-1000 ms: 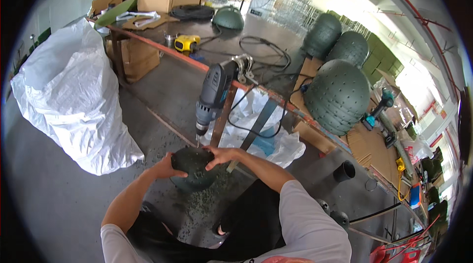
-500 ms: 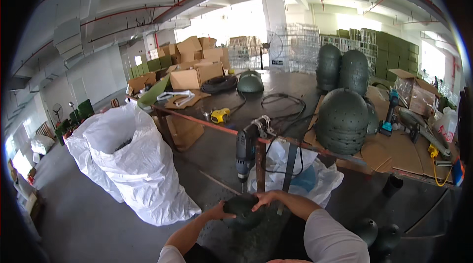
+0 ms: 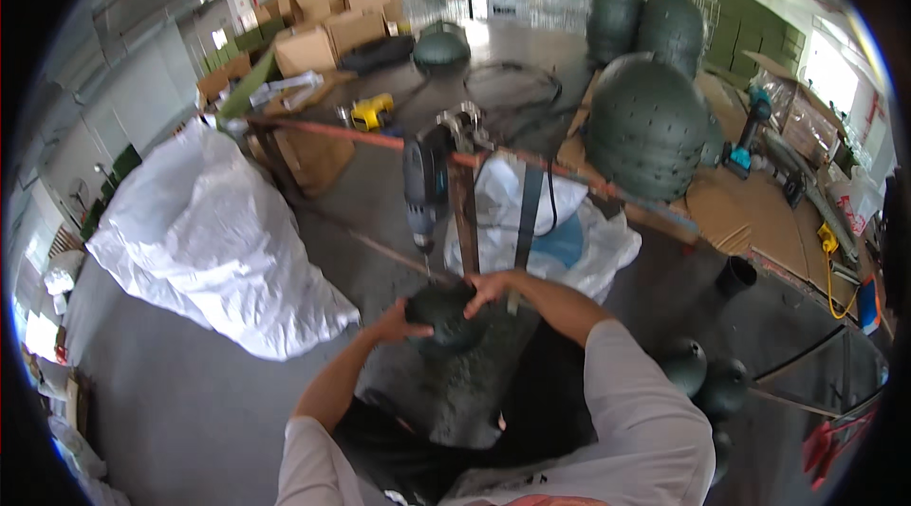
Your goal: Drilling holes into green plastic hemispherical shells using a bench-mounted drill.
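My left hand [image 3: 391, 322] grips the left side of a dark green helmet shell [image 3: 441, 321]. On its upper right side, my right hand [image 3: 493, 292] is closed round the rim, thumb on the near face. The shell is held low, in front of the table edge and above my lap. A dark power drill [image 3: 426, 184] hangs bit-down from a metal clamp [image 3: 462, 127] at the table edge, directly over the shell. Whether the bit touches the shell I cannot tell. My far-side fingers are partly hidden.
Stacked helmet shells [image 3: 645, 131] stand on the table [image 3: 512, 46], beside a teal cordless tool [image 3: 748, 141]. A yellow tool [image 3: 370, 111] lies near the edge. White sacks [image 3: 213, 240] fill the left. More shells [image 3: 683, 366] rest on the floor at right, near a black cup [image 3: 736, 276].
The view has tilted downward, so the table and drill appear higher and more of my lap shows. Both hands still grip the helmet shell beneath the drill.
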`<action>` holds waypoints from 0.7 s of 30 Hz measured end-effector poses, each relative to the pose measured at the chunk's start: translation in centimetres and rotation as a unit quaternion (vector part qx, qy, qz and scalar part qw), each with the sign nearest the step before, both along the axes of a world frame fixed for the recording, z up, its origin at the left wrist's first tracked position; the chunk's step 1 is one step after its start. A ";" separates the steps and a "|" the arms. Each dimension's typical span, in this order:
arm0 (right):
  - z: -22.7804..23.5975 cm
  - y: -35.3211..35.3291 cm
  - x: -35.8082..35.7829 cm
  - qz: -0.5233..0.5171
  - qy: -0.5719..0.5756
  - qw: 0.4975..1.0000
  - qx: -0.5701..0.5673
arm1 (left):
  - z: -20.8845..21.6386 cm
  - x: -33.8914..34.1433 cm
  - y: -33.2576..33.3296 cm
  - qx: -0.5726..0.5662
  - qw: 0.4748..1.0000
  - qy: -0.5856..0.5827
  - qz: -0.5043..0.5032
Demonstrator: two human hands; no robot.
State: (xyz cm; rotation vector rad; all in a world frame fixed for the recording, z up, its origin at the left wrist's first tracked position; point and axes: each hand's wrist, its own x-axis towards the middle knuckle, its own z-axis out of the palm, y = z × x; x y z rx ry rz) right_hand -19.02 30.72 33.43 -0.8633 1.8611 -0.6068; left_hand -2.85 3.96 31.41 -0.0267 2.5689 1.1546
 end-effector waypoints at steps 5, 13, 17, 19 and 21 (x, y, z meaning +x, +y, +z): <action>1.5 -0.2 0.4 0.029 0.016 0.994 -0.109 | 0.3 -0.1 -1.0 -0.002 0.998 0.070 0.008; 1.2 -0.9 -0.7 0.009 0.073 0.989 -0.127 | 1.2 -0.6 -1.4 0.006 0.995 0.098 0.017; -0.6 -0.9 -1.6 0.018 0.120 0.984 -0.129 | 1.7 -1.2 -1.5 0.015 0.995 0.103 0.007; -0.2 -1.1 -1.2 0.006 0.115 0.983 -0.142 | 1.7 -1.0 -1.6 -0.014 0.994 0.106 0.020; -0.5 -0.7 -1.4 0.000 0.123 0.981 -0.150 | 1.8 -1.4 -1.3 -0.024 0.994 0.109 0.019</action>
